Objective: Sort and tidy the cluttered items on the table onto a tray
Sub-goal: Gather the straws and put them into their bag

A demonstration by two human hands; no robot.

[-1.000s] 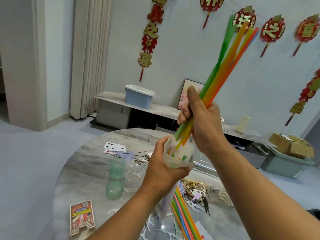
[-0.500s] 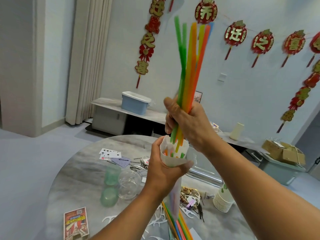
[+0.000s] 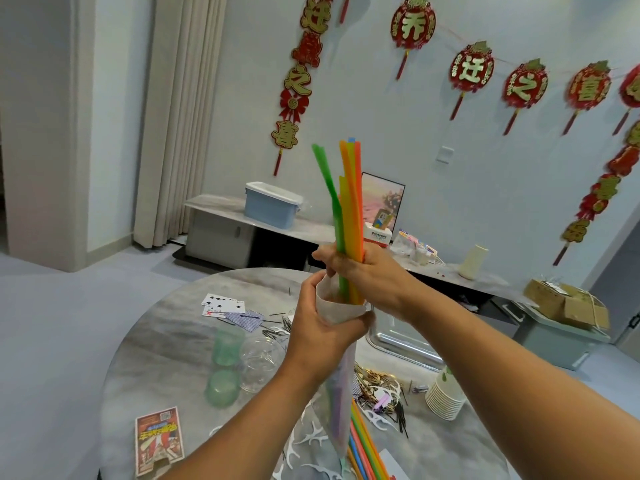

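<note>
My right hand grips a bundle of long coloured straws, green, orange and yellow, standing upright with their lower ends inside the open mouth of a translucent plastic sleeve. My left hand holds that sleeve around its top; the rest of it hangs down toward the round marble table. More coloured straws lie on the table below. A metal tray sits behind my hands, mostly hidden by my right forearm.
On the table lie playing cards, two green cups, a clear cup, a card box, a stack of paper cups, white picks and a pile of small dark clips. A low cabinet with a blue bin stands behind.
My right hand has swung the straw bundle from a rightward tilt to upright and pushed it lower into the sleeve, so less of it sticks out. My left hand keeps holding the sleeve.
</note>
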